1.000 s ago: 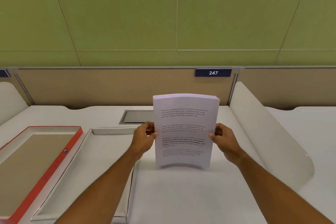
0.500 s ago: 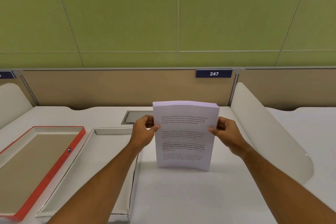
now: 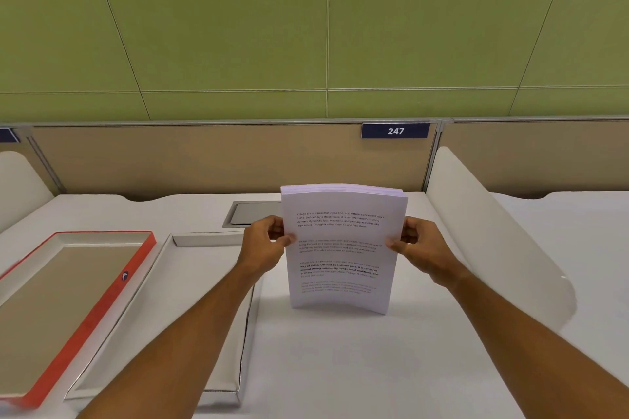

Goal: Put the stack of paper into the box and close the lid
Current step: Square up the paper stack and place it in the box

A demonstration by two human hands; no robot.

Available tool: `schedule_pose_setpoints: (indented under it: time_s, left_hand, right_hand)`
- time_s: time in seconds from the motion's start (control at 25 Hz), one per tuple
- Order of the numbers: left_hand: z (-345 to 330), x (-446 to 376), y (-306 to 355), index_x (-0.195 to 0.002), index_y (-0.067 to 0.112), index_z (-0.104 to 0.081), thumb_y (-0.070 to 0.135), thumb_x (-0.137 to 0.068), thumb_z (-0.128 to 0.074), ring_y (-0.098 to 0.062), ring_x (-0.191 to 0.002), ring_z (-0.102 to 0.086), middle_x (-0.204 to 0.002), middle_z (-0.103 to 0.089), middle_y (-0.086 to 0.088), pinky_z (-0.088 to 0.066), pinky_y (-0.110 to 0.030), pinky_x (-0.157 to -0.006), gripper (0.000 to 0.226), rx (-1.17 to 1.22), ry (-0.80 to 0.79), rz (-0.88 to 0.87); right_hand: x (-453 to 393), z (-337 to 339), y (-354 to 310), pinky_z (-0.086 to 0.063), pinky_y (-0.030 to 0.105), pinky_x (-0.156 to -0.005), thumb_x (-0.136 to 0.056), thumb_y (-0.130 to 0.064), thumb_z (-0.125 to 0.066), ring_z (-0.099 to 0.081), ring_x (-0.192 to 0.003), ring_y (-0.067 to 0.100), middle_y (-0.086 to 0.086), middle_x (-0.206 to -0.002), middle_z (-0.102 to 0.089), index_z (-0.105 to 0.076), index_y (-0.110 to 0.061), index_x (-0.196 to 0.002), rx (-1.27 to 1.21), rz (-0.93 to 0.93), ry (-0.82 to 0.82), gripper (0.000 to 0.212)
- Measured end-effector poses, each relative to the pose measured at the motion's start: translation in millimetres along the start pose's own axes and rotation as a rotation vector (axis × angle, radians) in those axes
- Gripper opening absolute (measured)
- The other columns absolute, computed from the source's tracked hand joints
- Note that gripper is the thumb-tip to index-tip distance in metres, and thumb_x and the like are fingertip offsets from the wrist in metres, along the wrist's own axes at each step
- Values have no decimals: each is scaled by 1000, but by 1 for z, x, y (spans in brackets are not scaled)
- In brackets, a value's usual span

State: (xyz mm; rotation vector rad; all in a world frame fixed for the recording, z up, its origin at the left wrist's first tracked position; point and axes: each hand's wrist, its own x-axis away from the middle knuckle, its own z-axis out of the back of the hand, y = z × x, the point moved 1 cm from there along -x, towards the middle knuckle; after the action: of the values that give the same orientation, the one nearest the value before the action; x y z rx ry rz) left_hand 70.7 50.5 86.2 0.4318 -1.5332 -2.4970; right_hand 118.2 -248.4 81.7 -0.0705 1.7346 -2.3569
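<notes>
A thick stack of printed white paper (image 3: pixel 342 248) stands upright on its bottom edge on the white desk, slightly bowed. My left hand (image 3: pixel 263 245) grips its left edge and my right hand (image 3: pixel 418 245) grips its right edge, thumbs on the front sheet. To the left lies the open white box (image 3: pixel 190 241), shallow and empty as far as I see, partly hidden by my left forearm. Further left lies the red-rimmed lid (image 3: pixel 102 303), upside down with its brown inside facing up.
A curved white divider (image 3: pixel 493 228) rises at the right of the desk. A metal cable hatch (image 3: pixel 253 213) sits behind the paper. A tan partition (image 3: pixel 204 160) with a "247" plate (image 3: pixel 395 131) closes the back. Another divider (image 3: pixel 17 180) stands far left.
The stack has dropped a little and its bottom edge now rests on the desk; both hands keep their grip on its sides and have shifted only slightly.
</notes>
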Motion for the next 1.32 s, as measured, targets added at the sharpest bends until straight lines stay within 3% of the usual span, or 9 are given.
schedule_pose_setpoints:
  time_s: [0.16, 0.4, 0.56, 0.76, 1.0, 1.16, 1.32]
  left_hand:
    - [-3, 5, -13, -105, 9, -66, 11, -81, -76, -23, -93, -68, -102, -72, -5, -55, -32, -85, 27, 35, -18, 45]
    - [-4, 10, -13, -98, 7, -68, 7, -78, -78, -26, -89, -69, -98, -74, -10, -58, -38, -86, 22, 87, -3, 79]
    - [11, 11, 8, -93, 10, -67, 3, -78, -77, -25, -89, -70, -96, -74, -12, -59, -34, -83, 19, 204, 11, 68]
    - [45, 11, 26, -97, 5, -69, 1, -79, -76, -32, -96, -72, -101, -74, -18, -60, -42, -85, 20, 293, 47, 80]
    - [96, 17, 17, -93, 6, -70, 1, -80, -74, -30, -88, -72, -96, -74, -17, -61, -35, -77, 15, 317, 128, 119]
    - [139, 12, -10, -97, 0, -70, 1, -78, -76, -31, -87, -72, -97, -75, -17, -60, -41, -79, 20, 313, 172, 184]
    - [183, -3, -44, -105, -8, -66, 1, -78, -76, -29, -85, -74, -102, -74, -18, -61, -32, -67, 30, 307, 162, 270]
  right_hand:
    - [4, 0, 11, -59, 36, -86, -83, -8, -73, -71, -94, 19, 5, -103, -74, -66, -8, -111, 53, -47, -25, 29]
    - [9, -8, 17, -58, 42, -88, -86, -11, -71, -70, -95, 29, 9, -102, -73, -67, -6, -104, 48, -60, 46, 19]
    - [8, -1, -6, -59, 33, -77, -89, -8, -66, -71, -93, 29, 12, -100, -73, -67, -2, -101, -34, -17, 47, 13]
    - [1, -5, -44, -58, 30, -69, -91, -5, -63, -72, -87, 26, 14, -100, -74, -67, 0, -103, -143, 13, -1, 14]
    - [-1, -51, -78, -58, 25, -64, -90, -3, -63, -70, -79, 20, 9, -92, -74, -69, -1, -98, -195, 9, -59, 10]
    - [-7, -99, -92, -57, 24, -61, -90, -1, -62, -72, -77, 18, 8, -93, -75, -72, -3, -96, -206, -31, -89, 12]
    - [-20, -161, -96, -56, 25, -59, -89, -3, -62, -71, -71, 18, 12, -96, -76, -74, 1, -95, -174, -117, -85, 14]
